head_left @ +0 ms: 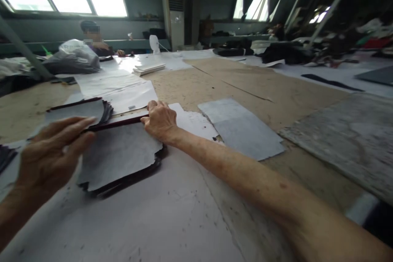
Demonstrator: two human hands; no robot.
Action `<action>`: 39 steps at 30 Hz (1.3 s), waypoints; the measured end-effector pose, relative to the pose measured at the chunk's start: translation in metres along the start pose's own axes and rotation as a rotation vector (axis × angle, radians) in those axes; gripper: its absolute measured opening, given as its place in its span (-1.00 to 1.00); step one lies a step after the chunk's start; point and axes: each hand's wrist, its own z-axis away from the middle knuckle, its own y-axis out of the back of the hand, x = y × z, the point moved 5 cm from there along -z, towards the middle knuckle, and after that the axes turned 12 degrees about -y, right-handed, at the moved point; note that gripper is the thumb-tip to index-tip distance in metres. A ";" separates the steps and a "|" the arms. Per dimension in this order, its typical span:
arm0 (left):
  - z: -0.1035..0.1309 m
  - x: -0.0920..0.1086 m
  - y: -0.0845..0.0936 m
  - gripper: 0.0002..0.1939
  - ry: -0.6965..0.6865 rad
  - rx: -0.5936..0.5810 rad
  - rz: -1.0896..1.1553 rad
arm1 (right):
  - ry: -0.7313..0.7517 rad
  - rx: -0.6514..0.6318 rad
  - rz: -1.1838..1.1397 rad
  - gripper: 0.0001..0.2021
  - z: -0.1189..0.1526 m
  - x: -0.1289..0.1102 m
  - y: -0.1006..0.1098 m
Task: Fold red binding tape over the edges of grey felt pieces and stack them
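Grey stack (123,151) lying left of frame centre, long edge running left-right between hands; right hand (162,122) pinching upper-right corner; left hand (50,155) bracketing upper-left corner, fingers extending, grip unclear.

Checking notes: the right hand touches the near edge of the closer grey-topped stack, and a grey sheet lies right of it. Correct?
Wrong edge: the head view shows the right hand at the far edge of the stack. The grey sheet is as stated.

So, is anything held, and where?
The right hand holds the nearer sheet stack at its far right corner; whether the left hand grips is unclear.
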 end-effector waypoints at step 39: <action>0.024 0.025 -0.007 -0.65 0.587 -0.180 0.400 | 0.045 -0.134 -0.282 -0.79 0.008 0.007 0.050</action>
